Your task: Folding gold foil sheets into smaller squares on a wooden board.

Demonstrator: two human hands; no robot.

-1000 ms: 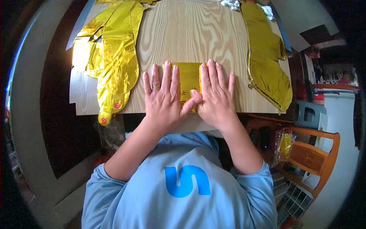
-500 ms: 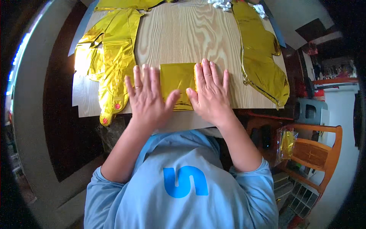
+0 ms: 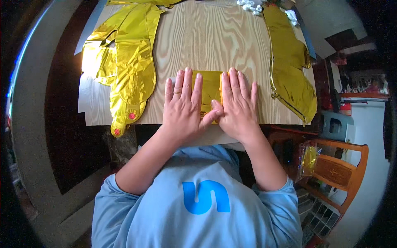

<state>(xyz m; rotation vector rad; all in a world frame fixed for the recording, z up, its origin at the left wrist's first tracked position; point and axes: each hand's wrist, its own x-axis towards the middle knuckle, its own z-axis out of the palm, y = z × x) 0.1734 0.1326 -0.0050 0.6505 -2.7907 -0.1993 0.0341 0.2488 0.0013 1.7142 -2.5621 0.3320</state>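
A folded gold foil balloon (image 3: 211,84) lies flat near the table's front edge, partly covered by my hands. My left hand (image 3: 184,101) rests flat with fingers stretched out over its left part; a ring circles one finger. At its right edge my right hand (image 3: 237,103) lies flat, fingers extended and a little apart. The two thumbs meet or overlap over the lower part of the foil. Neither hand grips anything.
Unfolded gold foil balloons (image 3: 130,62) lie on the wood-grain table (image 3: 194,37) at left, with another balloon (image 3: 285,62) at right. White crumpled bits (image 3: 249,6) sit at the back. A wooden chair (image 3: 337,167) with a plastic packet (image 3: 309,160) stands at right.
My left hand has slid right onto the folded foil, bringing its thumb to the right one. The right hand stays at the foil's right edge. The view has shifted slightly.
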